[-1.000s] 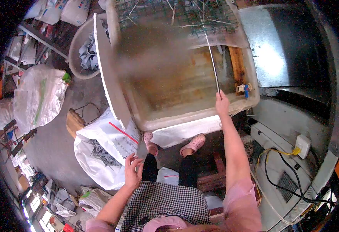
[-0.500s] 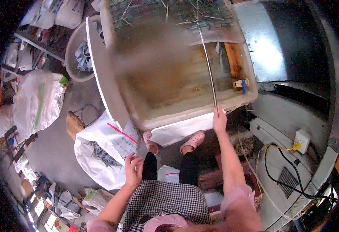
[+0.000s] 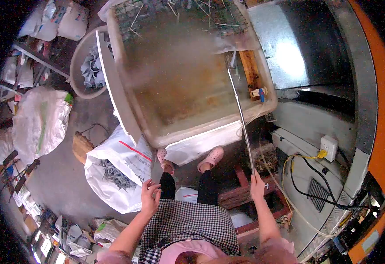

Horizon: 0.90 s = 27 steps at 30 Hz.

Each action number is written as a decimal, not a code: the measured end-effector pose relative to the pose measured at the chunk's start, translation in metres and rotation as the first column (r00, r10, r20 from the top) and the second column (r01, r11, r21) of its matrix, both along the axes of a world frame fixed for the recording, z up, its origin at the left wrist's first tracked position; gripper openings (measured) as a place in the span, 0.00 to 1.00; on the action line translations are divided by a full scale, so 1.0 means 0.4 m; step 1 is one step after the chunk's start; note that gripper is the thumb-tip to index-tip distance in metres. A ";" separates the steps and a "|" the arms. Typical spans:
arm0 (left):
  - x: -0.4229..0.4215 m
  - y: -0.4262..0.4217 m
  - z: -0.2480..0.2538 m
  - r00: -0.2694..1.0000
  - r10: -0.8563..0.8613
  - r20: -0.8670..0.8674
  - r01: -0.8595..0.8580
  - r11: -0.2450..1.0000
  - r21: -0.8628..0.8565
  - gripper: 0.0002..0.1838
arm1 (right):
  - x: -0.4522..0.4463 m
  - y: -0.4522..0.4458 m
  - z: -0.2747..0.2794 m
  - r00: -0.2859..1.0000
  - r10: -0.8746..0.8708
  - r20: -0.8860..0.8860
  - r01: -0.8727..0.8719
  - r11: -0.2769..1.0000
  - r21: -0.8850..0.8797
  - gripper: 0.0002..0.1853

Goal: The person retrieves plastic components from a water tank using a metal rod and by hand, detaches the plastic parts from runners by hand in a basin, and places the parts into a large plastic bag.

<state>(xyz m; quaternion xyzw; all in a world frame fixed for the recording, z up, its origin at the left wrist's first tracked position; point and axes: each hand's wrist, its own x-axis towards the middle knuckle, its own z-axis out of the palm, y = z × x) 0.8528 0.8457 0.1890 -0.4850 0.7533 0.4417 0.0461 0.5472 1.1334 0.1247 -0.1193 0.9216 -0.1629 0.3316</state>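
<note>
My right hand [image 3: 257, 187] is closed around the near end of a long thin metal rod [image 3: 241, 112]. The rod slants up over the front rim of a large pale tub [image 3: 197, 134] that holds cloudy brownish water. Its far end is beside a strip of wood [image 3: 248, 70], close to a small pale piece; whether they touch I cannot tell. My left hand [image 3: 150, 198] holds nothing, its fingers loosely bent and apart, just above my lap. Beside it stands a white sack [image 3: 113, 191] with many thin grey pieces inside.
Green mesh with pale sticks [image 3: 214, 24] lies at the tub's far end. A white board [image 3: 113, 88] leans along its left side, near a round basin [image 3: 75, 72] of grey pieces. To the right are a blue-handled valve [image 3: 259, 93], a white socket [image 3: 328, 147] and loose cables.
My right hand has drawn back toward my body, pulling the rod with it. The rod's far end has come from the mesh to beside the wood strip. My left hand has hardly moved.
</note>
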 end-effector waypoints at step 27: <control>0.045 -0.023 -0.065 0.996 0.091 0.019 -0.089 0.993 -0.082 0.10 | -0.255 -0.725 -0.378 0.989 0.132 -0.072 -0.148 0.935 -0.324 0.17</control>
